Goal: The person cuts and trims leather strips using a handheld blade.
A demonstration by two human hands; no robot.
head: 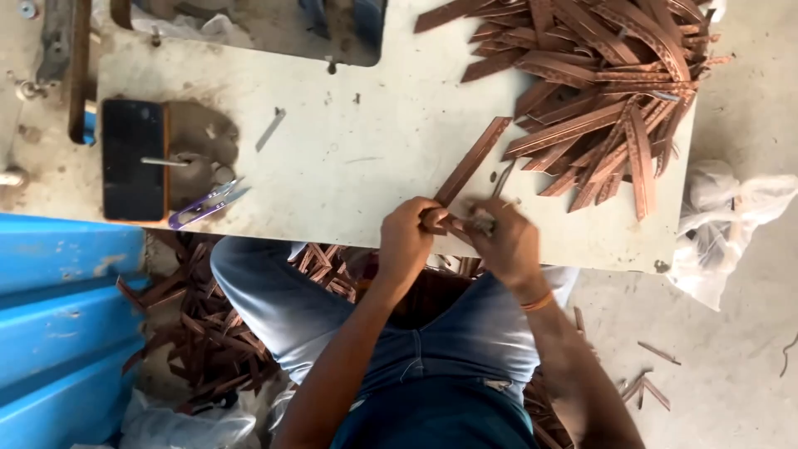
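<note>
A long brown leather strap (472, 160) lies slanted on the white worktable (349, 158), its near end between my hands. My left hand (407, 235) is closed on that near end at the table's front edge. My right hand (507, 241) pinches the same end from the right, with a small metal piece (485, 223) at its fingertips. A big heap of similar brown straps (598, 83) covers the table's far right part, just beyond my right hand.
A purple thread snipper (206, 205) and a black phone (133, 158) lie at the table's left. Blue panels (58, 333) stand at the lower left. Strap offcuts (208, 333) litter the floor under my knees. A white plastic bag (723, 224) sits at the right.
</note>
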